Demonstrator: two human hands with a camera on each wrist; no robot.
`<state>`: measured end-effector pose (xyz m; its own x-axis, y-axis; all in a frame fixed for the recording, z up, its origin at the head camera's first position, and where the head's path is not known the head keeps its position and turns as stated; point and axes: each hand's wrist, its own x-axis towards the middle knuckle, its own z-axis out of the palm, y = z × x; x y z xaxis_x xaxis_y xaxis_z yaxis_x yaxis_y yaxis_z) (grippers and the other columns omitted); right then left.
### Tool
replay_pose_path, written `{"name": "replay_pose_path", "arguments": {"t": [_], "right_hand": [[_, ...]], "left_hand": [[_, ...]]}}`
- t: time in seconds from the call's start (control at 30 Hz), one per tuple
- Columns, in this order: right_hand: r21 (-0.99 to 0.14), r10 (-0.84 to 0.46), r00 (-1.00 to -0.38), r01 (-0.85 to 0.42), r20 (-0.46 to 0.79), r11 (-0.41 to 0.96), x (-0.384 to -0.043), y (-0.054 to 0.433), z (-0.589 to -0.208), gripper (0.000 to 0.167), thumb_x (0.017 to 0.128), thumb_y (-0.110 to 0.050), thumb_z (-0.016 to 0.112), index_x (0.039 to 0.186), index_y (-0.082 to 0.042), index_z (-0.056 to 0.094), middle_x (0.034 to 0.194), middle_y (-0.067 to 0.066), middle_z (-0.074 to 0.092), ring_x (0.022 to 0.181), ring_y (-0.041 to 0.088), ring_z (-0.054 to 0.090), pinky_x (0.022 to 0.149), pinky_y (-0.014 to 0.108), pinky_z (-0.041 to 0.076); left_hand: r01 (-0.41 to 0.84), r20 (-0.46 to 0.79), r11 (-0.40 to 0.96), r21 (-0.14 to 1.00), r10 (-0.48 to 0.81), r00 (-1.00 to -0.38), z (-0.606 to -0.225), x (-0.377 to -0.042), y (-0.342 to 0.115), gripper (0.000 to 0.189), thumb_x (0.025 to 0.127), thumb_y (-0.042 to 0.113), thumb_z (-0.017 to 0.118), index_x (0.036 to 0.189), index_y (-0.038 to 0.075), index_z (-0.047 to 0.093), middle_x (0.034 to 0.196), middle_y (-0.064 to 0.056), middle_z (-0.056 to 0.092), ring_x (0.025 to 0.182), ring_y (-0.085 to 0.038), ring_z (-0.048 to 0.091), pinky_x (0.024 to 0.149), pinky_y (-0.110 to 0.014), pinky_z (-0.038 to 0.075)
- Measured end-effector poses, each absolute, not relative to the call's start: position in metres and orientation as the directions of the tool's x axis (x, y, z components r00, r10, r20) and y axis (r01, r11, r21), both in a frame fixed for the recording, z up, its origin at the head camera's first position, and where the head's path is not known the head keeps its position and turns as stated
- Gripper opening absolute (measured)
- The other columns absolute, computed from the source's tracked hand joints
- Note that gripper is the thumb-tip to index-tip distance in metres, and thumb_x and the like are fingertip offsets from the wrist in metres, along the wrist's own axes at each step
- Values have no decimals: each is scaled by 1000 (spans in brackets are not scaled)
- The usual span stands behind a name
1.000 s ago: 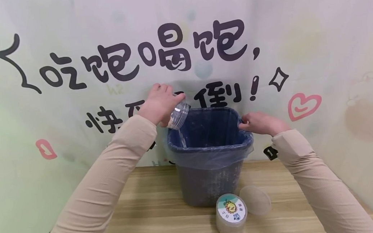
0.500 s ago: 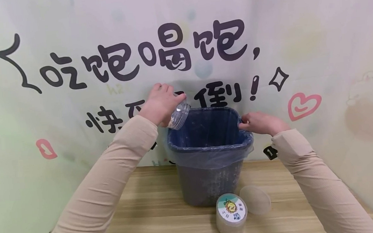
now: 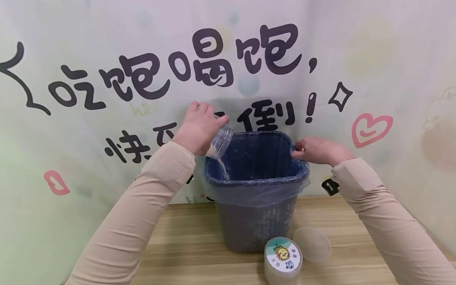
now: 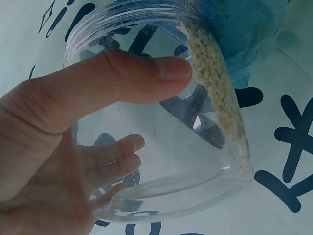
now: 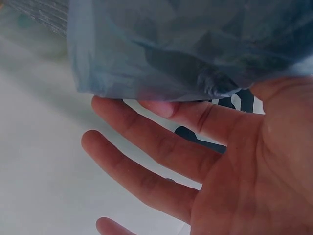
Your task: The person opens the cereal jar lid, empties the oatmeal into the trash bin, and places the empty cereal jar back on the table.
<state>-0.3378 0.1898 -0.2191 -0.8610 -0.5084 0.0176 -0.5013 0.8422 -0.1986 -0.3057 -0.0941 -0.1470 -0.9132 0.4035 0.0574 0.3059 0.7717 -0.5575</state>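
Observation:
My left hand [image 3: 197,129] grips a clear plastic jar [image 3: 224,138], tipped with its open mouth over the left rim of a dark blue trash bin [image 3: 253,224]. Pale beige grains [image 4: 215,83] lie along the jar's lower side, and a thin stream of them [image 3: 223,169] falls into the bin. In the left wrist view the thumb crosses the near side of the jar, with fingers showing through from behind. My right hand [image 3: 319,150] pinches the bin's right rim over its thin plastic liner [image 5: 146,58]; the other fingers extend below the rim. The bin's bottom is hidden.
On the wooden table [image 3: 189,269], in front of the bin, stands a short round container [image 3: 283,266] with a flower label on top. A translucent round lid [image 3: 313,245] lies beside it. A printed backdrop [image 3: 401,59] rises close behind the bin.
The grain stream showed one second ago, was not visible half a second ago, and falls again now. My left hand has shifted slightly right with the jar. The right hand stays put.

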Motion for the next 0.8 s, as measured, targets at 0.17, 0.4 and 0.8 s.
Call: {"name": "replay_pose_path", "arguments": {"t": [0.17,0.4,0.8], "right_hand": [[-204,-510,-860,-503,19,840,-338,190,-219,28,96,-24,49,88,1,60,79,8,58,73,24,53,68,40,45],[-200,-510,-860,-503,16,841,-338,190,-219,29,96,-23,49,90,3,61,82,9,61,75,25,55,71,43,47],[-204,-502,-865,-494,10,845,-337,189,-218,28,96,-23,49,90,2,60,80,9,59,74,25,54,69,41,46]], "left_hand": [[304,54,769,-562,401,-915,-147,-305,-94,96,69,18,82,150,21,30,140,-23,38,130,-37,33,108,-49,22],[307,56,771,-558,404,-913,-147,-307,-95,97,69,18,82,150,21,30,141,-23,37,130,-37,32,108,-49,22],[303,79,767,-565,416,-906,-149,-308,-93,97,66,20,85,149,23,34,138,-22,40,128,-37,35,107,-48,24]]}}
